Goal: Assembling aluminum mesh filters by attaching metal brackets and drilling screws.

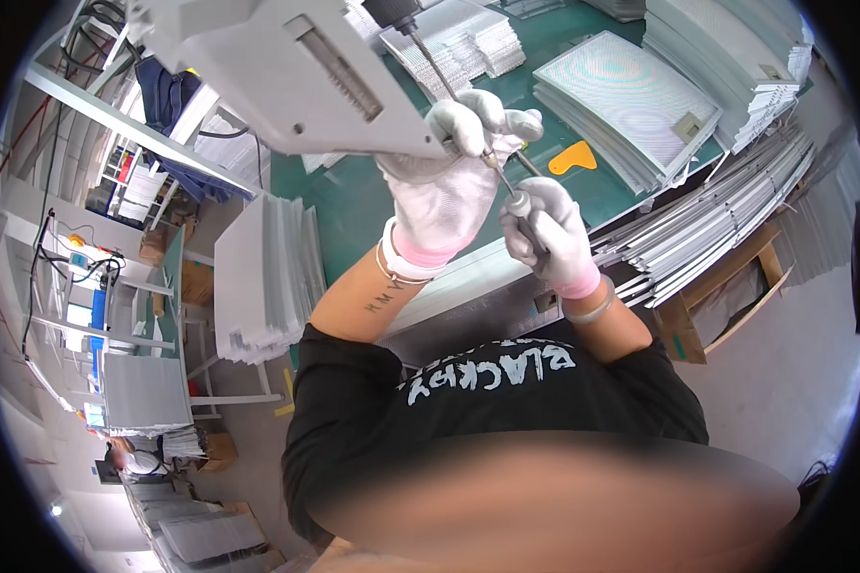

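Note:
Both my hands wear white gloves with pink cuffs. My left hand (454, 167) is closed, fingers curled around a thin metal rod (435, 65) that slants down from a dark knob-like end at the top. My right hand (551, 234), just right of it and lower, is wrapped round a grey handle (519, 203). A slim shaft runs up from that handle to my left fingers; whether it joins the rod is hidden by the glove. Close above my left wrist hangs a large light-grey machine housing (258, 81). A yellow scraper (573, 158) lies to the right of my hands.
The green tabletop (349, 205) carries stacked perforated metal panels (631, 105) at right and another stack (459, 43) at the back. Upright panels (263, 277) lean at left. Bundled metal strips (726, 215) lie right above a wooden crate (726, 296). Another person (143, 458) is far left.

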Demonstrator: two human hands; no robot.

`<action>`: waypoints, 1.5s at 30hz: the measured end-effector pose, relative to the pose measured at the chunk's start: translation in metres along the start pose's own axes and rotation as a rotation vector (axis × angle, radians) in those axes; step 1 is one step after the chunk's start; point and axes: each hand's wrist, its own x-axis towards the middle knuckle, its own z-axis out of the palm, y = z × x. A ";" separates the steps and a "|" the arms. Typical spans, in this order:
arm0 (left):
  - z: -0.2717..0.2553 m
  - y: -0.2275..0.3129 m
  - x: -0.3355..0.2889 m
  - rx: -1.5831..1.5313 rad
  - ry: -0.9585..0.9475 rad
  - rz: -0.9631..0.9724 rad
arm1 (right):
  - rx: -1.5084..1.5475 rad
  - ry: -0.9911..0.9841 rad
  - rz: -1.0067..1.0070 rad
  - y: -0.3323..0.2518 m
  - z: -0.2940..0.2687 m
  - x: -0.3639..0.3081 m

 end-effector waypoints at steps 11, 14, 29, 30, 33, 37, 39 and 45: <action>0.002 -0.012 0.001 0.155 0.091 0.102 | 0.322 0.058 0.378 -0.003 -0.035 -0.053; 0.001 -0.003 0.009 0.085 0.021 0.084 | -0.007 0.077 0.192 -0.009 -0.026 -0.065; -0.020 -0.012 0.008 0.265 0.141 0.162 | -1.403 0.120 -0.843 -0.056 0.020 -0.022; -0.019 -0.012 0.009 0.267 0.140 0.161 | -1.381 0.104 -0.847 -0.058 0.022 -0.018; -0.017 -0.012 0.009 0.317 0.167 0.162 | -1.349 0.077 -0.855 -0.059 0.020 -0.015; -0.018 -0.011 0.010 0.220 0.214 0.135 | -1.298 -0.035 -0.767 -0.061 0.014 -0.020; -0.018 -0.011 0.009 0.202 0.222 0.144 | -1.330 0.074 -0.884 -0.060 0.015 -0.019; -0.020 -0.009 0.008 0.262 0.150 0.149 | -1.391 0.077 -0.894 -0.063 0.022 -0.011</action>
